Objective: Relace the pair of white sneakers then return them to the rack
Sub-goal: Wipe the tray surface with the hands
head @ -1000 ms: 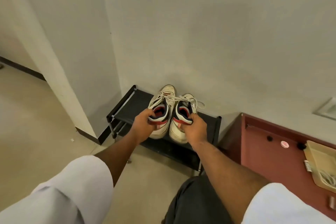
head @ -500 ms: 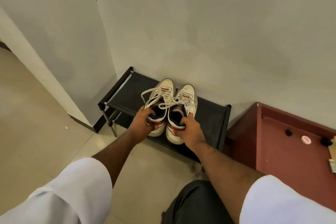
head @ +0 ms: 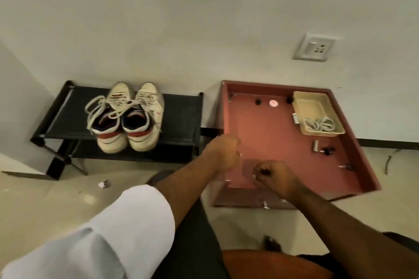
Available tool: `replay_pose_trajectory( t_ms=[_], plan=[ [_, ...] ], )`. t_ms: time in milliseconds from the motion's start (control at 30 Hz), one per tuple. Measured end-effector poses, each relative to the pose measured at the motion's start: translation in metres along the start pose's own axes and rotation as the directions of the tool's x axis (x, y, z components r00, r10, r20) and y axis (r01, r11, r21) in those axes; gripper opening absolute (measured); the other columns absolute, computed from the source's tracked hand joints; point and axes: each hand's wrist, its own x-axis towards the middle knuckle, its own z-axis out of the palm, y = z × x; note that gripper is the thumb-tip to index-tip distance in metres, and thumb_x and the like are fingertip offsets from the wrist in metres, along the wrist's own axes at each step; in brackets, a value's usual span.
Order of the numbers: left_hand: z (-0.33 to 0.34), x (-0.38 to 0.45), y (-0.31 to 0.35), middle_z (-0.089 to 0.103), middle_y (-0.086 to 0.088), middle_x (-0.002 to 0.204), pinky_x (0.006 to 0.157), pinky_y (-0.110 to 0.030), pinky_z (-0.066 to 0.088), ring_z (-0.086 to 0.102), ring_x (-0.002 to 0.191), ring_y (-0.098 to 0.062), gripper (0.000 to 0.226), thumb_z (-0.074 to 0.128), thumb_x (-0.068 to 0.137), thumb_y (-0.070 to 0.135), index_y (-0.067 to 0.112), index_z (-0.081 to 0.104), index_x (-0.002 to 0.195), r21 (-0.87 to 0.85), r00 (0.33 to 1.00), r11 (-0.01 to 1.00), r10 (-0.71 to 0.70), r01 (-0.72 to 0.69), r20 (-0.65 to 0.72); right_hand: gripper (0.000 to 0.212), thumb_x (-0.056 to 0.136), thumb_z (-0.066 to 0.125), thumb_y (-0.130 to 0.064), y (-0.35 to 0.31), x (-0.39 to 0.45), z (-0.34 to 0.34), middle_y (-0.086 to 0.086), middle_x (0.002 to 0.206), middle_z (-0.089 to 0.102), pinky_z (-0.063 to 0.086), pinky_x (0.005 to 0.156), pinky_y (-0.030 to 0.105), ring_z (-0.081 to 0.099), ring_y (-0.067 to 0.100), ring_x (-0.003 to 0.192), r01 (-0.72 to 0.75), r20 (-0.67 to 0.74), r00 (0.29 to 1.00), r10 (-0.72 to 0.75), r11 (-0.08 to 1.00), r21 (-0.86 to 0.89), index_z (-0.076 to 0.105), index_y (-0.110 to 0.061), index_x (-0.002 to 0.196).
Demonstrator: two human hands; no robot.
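Head cam: I see the white sneakers [head: 127, 118] side by side on the black rack [head: 181, 115] at 10 o'clock, toes to the wall, heels toward me, loose laces draped over the left shoe. Both hands are off them, over the red surface [head: 272, 142] at 1 o'clock. Left hand [head: 223, 154] grip: fingers curled in, nothing visibly held. Right hand [head: 275, 175] grip: also fisted, empty as far as I can tell. Beige tray [head: 317, 115] w/ white cords sits at 2 o'clock on it.
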Motion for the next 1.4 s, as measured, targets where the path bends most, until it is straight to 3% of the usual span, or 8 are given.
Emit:
replay_pose_trajectory(
  t_ms=[133,233,300,533,1000,1233,1300,1400],
  plan=[
    [0.056,0.021,0.039,0.041,-0.018,0.145,0.112,-0.042,0.036,0.040,0.135,-0.035,0.071,0.068,0.087,0.039,0.006,0.042,0.143,0.209,0.978,0.977,0.007,-0.052,0.209,0.019,0.084,0.062,-0.010,0.094,-0.036,-0.021,-0.010,0.073,0.067,0.044,0.063,0.011,0.064,0.005,0.071,-0.137,0.194,0.962,0.190,0.957,-0.257,0.068,-0.021,0.071],
    [0.090,0.024,0.046,0.011,-0.015,0.163,0.119,-0.048,0.023,0.015,0.148,-0.037,0.096,0.072,0.085,0.042,0.006,0.018,0.154,0.239,0.944,0.969,-0.135,0.063,0.300,0.034,0.084,0.057,-0.019,0.152,-0.034,-0.008,0.008,0.122,0.067,0.046,0.096,0.030,0.061,0.024,0.114,-0.147,0.260,0.928,0.265,0.906,-0.398,0.069,-0.013,0.115],
    [0.104,0.028,0.047,-0.003,-0.010,0.165,0.117,-0.060,0.019,0.003,0.150,-0.039,0.095,0.071,0.088,0.034,0.009,0.011,0.156,0.290,0.932,0.948,-0.217,0.130,0.290,0.042,0.087,0.057,-0.018,0.163,-0.032,-0.001,0.008,0.135,0.059,0.040,0.102,0.028,0.054,0.025,0.124,-0.112,0.304,0.925,0.227,0.930,-0.350,0.060,-0.011,0.129],
    [0.103,0.044,0.061,0.050,-0.017,0.138,0.099,-0.047,0.048,0.052,0.123,-0.039,0.066,0.083,0.076,0.026,0.004,0.049,0.128,0.377,0.924,0.904,-0.303,0.201,0.234,0.054,0.095,0.054,-0.018,0.175,0.003,0.043,0.015,0.147,0.043,0.040,0.107,0.035,0.046,0.032,0.131,-0.173,0.383,0.882,0.276,0.943,-0.283,0.037,-0.010,0.146],
    [0.121,0.056,0.038,0.052,-0.008,0.135,0.092,-0.038,0.049,0.056,0.117,-0.031,0.073,0.085,0.072,0.027,0.016,0.049,0.135,0.362,0.923,0.892,-0.348,0.271,0.165,0.062,0.100,0.042,-0.011,0.173,0.015,0.052,0.008,0.163,0.011,0.015,0.119,0.033,0.018,0.028,0.148,-0.200,0.536,0.756,0.376,0.912,-0.358,0.016,-0.014,0.156],
    [0.117,0.058,0.040,0.045,-0.008,0.145,0.099,-0.043,0.047,0.050,0.127,-0.033,0.094,0.090,0.064,0.033,0.016,0.041,0.143,0.359,0.893,0.882,-0.395,0.304,0.216,0.055,0.098,0.046,-0.014,0.148,-0.026,0.036,0.010,0.157,0.031,0.029,0.116,0.038,0.034,0.026,0.141,-0.152,0.654,0.643,0.399,0.903,-0.402,0.031,-0.011,0.151],
    [0.117,0.061,0.041,0.043,-0.009,0.147,0.103,-0.044,0.045,0.049,0.129,-0.033,0.094,0.090,0.066,0.033,0.017,0.040,0.144,0.365,0.890,0.882,-0.394,0.297,0.228,0.035,0.097,0.049,-0.016,0.134,-0.033,0.011,0.011,0.130,0.058,0.046,0.093,0.032,0.057,0.024,0.115,-0.161,0.586,0.739,0.333,0.931,-0.326,0.057,-0.009,0.131],
    [0.113,0.059,0.044,0.049,-0.011,0.142,0.103,-0.045,0.046,0.053,0.125,-0.035,0.091,0.089,0.067,0.029,0.016,0.042,0.144,0.343,0.889,0.882,-0.408,0.325,0.209,0.024,0.097,0.052,-0.021,0.125,-0.030,-0.020,0.008,0.097,0.064,0.034,0.068,0.021,0.056,0.019,0.084,-0.129,0.277,0.944,0.179,0.973,-0.192,0.070,-0.006,0.104]
  ],
)
